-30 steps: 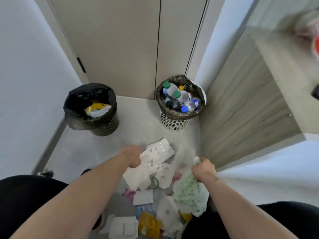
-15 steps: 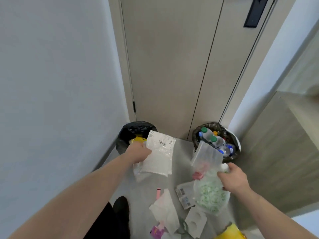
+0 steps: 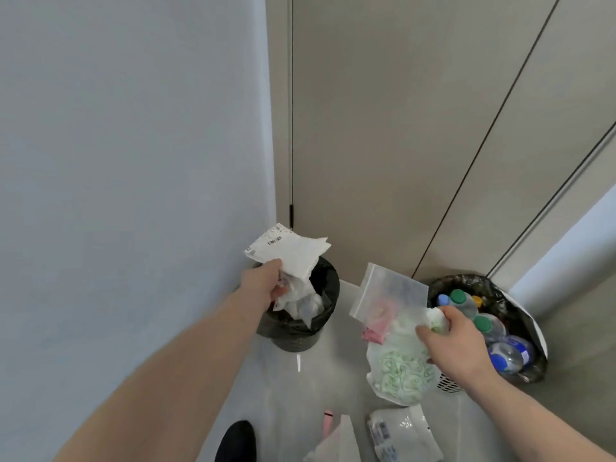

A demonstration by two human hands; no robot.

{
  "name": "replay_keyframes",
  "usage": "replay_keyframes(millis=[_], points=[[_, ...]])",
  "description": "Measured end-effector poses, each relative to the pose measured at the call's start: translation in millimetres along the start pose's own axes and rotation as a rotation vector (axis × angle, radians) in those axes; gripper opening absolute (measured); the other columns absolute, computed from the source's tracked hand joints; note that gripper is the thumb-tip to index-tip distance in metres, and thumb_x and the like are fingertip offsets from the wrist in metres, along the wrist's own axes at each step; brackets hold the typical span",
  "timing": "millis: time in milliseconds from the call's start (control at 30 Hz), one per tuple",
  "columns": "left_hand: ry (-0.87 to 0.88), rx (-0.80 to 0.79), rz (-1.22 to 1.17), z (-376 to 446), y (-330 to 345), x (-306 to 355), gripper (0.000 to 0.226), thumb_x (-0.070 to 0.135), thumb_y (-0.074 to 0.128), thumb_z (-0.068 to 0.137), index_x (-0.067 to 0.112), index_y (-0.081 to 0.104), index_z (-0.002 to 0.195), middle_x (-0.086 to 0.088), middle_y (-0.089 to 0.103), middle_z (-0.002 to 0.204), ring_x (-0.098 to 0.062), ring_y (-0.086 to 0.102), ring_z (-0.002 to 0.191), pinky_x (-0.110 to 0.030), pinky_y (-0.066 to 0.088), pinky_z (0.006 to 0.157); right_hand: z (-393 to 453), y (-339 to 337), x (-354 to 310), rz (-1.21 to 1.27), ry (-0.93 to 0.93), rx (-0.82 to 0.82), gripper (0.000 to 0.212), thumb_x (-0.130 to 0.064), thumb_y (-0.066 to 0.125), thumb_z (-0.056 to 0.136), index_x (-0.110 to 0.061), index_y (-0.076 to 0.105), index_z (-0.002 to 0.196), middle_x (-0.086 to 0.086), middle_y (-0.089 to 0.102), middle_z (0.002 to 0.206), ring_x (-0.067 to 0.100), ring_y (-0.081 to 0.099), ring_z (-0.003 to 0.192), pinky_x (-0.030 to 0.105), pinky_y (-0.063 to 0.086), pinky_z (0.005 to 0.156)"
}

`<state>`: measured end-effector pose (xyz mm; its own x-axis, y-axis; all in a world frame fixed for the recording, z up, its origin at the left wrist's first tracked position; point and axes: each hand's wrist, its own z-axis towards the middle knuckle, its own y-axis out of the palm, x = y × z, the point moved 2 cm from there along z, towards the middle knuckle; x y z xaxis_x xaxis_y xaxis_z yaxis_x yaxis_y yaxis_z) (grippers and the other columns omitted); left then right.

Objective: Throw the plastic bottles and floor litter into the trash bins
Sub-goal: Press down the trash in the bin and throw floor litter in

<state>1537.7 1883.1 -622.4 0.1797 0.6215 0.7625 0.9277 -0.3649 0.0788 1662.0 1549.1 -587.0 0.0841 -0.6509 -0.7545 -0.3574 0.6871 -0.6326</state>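
Note:
My left hand (image 3: 266, 281) grips a bunch of white wrappers and paper (image 3: 288, 253) directly over the black-lined bin (image 3: 328, 295) in the left corner; some of the bunch hangs down into the bin. My right hand (image 3: 453, 341) holds a clear zip bag (image 3: 388, 295), a green-printed plastic bag (image 3: 401, 368) and a pink scrap (image 3: 373, 335) between the two bins. The right bin (image 3: 493, 285), lined with a dark bag, is full of plastic bottles (image 3: 506, 355) with green and blue caps.
Loose litter lies on the grey floor near me: a clear labelled bag (image 3: 403, 431), white paper (image 3: 336, 445) and a pink strip (image 3: 328, 421). My dark shoe (image 3: 236, 441) is at the bottom. A white wall is on the left, beige cabinet doors (image 3: 400, 128) behind the bins.
Both hands lifted litter off the floor and moved forward. The left hand's bunch went from in front of the left bin to right above it; the right hand's bags rose beside the bottle bin.

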Motion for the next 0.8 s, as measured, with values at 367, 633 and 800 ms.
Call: replay_keyframes(millis=[367, 633, 800], points=[[-0.053, 0.069, 0.242, 97, -17, -67, 0.043, 0.015, 0.07, 0.074, 0.002, 0.066, 0.114, -0.016, 0.07, 0.1, -0.027, 0.072, 0.082, -0.036, 0.064, 0.063, 79, 50, -55, 0.023, -0.075, 0.031, 0.022, -0.016, 0.077, 0.083, -0.024, 0.064, 0.098, 0.0, 0.071, 0.095, 0.021, 0.071, 0.082, 0.049, 0.065, 0.071], [0.401, 0.058, 1.243, 90, -47, -74, 0.032, 0.026, 0.059, 0.085, 0.02, 0.061, 0.116, -0.002, 0.055, 0.117, -0.025, 0.056, 0.11, -0.038, 0.054, 0.087, 112, 115, -119, -0.03, -0.176, -0.051, 0.022, -0.01, 0.069, 0.082, -0.023, 0.059, 0.097, -0.003, 0.069, 0.088, 0.021, 0.069, 0.081, 0.036, 0.058, 0.067], [0.423, -0.075, 1.415, 95, -60, -94, 0.059, 0.024, 0.064, 0.087, 0.026, 0.037, 0.139, -0.005, 0.035, 0.135, -0.029, 0.047, 0.119, -0.041, 0.052, 0.086, 125, 172, -148, -0.099, -0.238, -0.121, 0.059, -0.004, 0.063, 0.082, -0.027, 0.049, 0.135, 0.001, 0.062, 0.11, 0.011, 0.062, 0.077, 0.027, 0.049, 0.059]])
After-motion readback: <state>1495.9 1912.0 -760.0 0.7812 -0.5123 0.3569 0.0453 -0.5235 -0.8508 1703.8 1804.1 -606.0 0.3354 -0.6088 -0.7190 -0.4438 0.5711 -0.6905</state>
